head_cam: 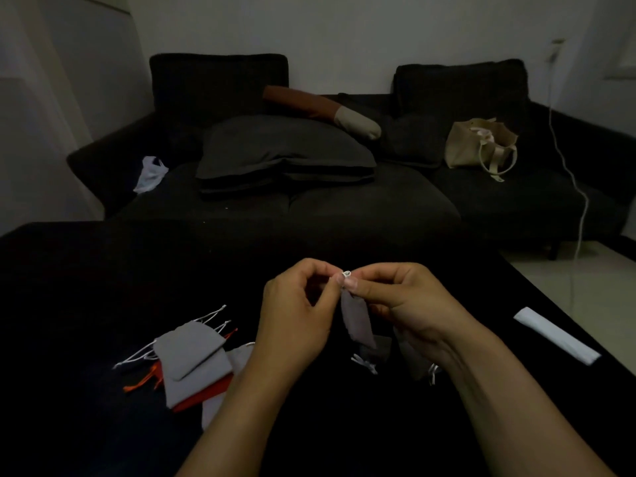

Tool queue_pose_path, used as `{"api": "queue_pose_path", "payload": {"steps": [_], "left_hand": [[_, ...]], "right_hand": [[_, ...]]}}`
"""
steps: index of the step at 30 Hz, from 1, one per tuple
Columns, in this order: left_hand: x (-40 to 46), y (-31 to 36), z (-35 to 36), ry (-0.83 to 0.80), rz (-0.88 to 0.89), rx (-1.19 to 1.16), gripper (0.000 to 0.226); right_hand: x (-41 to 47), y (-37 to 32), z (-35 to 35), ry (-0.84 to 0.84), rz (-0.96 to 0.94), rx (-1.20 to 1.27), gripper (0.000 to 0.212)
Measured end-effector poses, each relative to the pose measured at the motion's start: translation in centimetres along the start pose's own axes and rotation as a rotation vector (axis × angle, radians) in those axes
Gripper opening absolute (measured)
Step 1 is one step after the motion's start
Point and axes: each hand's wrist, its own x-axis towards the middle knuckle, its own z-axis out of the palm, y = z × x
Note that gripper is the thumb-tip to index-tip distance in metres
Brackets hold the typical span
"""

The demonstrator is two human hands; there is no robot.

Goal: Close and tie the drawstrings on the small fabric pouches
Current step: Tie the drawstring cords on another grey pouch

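Above the middle of the black table [103, 270], the left hand [296, 315] and right hand [409, 304] pinch the white string [347, 273] atop a grey pouch [356, 321]. It hangs long-ways down, top up. More pouches [192, 359] lie left, clear of the table's edges.

Dim room with a dark sofa against a pale wall

A black sofa [309, 187] spans the far side, stacked with grey cushions [285, 153], a brown and cream bolster [323, 110], a beige tote bag [480, 144] and a white plastic bag [151, 173]. A white cable [571, 173] hangs down the right wall to the pale tiled floor [564, 277].
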Motion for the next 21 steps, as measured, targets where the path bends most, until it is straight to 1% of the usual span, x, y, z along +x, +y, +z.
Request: {"api": "queue_pose_path", "payload": {"steps": [2, 4, 6, 9, 11, 15, 18, 21], "left_hand": [[-0.08, 0.03, 0.40, 0.039, -0.009, -0.042, 0.006], [-0.01, 0.04, 0.64, 0.040, -0.075, -0.178, 0.007], [0.15, 0.17, 0.57, -0.005, -0.166, -0.337, 0.009], [0.33, 0.04, 0.41, -0.076, -0.261, -0.471, 0.010], [0.39, -0.10, 0.47, -0.081, -0.288, -0.497, 0.011], [0.26, -0.02, 0.79, -0.061, -0.309, -0.520, 0.012], [0.19, -0.05, 0.97, -0.064, -0.332, -0.532, 0.011], [0.15, 0.01, 0.74, -0.059, -0.362, -0.615, 0.009]], "right_hand": [[0.12, 0.17, 0.11, 0.022, -0.007, 0.048, 0.023], [0.11, 0.15, -0.04, 0.026, -0.019, 0.031, 0.019], [0.08, 0.07, -0.35, 0.013, -0.028, 0.022, 0.012], [0.14, 0.09, -0.59, -0.019, -0.041, -0.048, 0.010], [0.08, 0.04, -0.42, -0.020, -0.042, -0.079, 0.009], [0.13, 0.18, -0.27, 0.029, -0.079, -0.077, 0.009], [0.17, 0.31, -0.29, 0.008, -0.107, -0.115, 0.009], [0.10, 0.29, -0.42, -0.031, -0.140, -0.117, 0.009]]}}
